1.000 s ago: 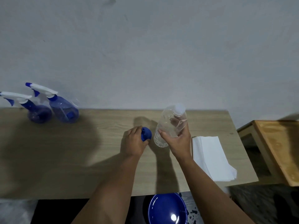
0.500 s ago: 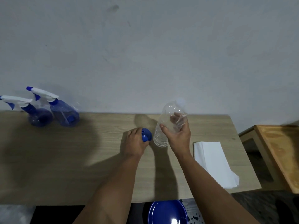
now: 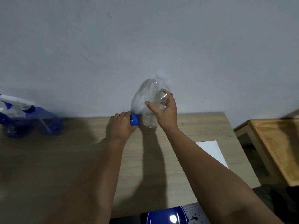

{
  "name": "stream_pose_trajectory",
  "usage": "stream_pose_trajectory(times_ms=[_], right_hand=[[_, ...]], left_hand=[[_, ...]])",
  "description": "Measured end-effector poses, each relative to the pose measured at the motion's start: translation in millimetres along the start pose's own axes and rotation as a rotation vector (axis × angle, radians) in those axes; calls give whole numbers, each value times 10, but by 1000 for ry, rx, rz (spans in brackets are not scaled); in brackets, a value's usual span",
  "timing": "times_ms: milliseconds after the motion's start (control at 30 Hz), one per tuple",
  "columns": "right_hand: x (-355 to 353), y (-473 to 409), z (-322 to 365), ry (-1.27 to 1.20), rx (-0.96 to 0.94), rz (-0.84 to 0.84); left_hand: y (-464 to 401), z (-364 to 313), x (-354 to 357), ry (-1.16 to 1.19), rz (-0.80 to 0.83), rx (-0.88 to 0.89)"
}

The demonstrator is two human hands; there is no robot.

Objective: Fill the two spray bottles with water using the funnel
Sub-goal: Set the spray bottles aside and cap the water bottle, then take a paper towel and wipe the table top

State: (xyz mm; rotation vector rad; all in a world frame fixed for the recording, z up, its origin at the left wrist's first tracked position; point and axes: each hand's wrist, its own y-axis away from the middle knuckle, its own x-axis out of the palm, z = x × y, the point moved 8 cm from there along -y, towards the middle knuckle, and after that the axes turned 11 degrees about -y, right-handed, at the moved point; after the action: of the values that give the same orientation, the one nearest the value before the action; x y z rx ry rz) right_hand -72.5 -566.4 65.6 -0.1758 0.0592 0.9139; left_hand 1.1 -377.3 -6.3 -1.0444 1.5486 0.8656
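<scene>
Lifted higher off the surface (image 3: pixel 80 159) since a moment ago, water bottle (image 3: pixel 151 107) gripped in right hand (image 3: pixel 165 110), left hand (image 3: pixel 123 125) clasping funnel (image 3: pixel 134 121); spray bottles (image 3: pixel 32 120) far left, capped, unfilled.

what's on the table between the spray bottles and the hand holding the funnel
Nothing: in the head view only bare wood in shadow lies between the spray bottles and the left hand gripping the blue funnel on the table.

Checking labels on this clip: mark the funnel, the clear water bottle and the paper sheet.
funnel (image 3: pixel 134 121), head view, blue cone wall.
clear water bottle (image 3: pixel 149 120), head view, lower body.
paper sheet (image 3: pixel 212 149), head view, white upper face.
</scene>
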Motion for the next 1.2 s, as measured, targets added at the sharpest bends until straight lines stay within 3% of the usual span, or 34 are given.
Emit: stream_pose_trajectory(times_ms=[333,667,900,1200], right_hand=[[33,89,-90,43,103,33],[-328,687,-90,91,284,119],[-1030,1030,1,85,374,-58],[-2406,1526,308,56,397,-383]], left_hand=[[23,167,118,42,-9,-39],[831,148,-188,-12,-45,-82],[1399,-399,-261,-30,52,30],[1670,-1484,-174,172,236,225]])
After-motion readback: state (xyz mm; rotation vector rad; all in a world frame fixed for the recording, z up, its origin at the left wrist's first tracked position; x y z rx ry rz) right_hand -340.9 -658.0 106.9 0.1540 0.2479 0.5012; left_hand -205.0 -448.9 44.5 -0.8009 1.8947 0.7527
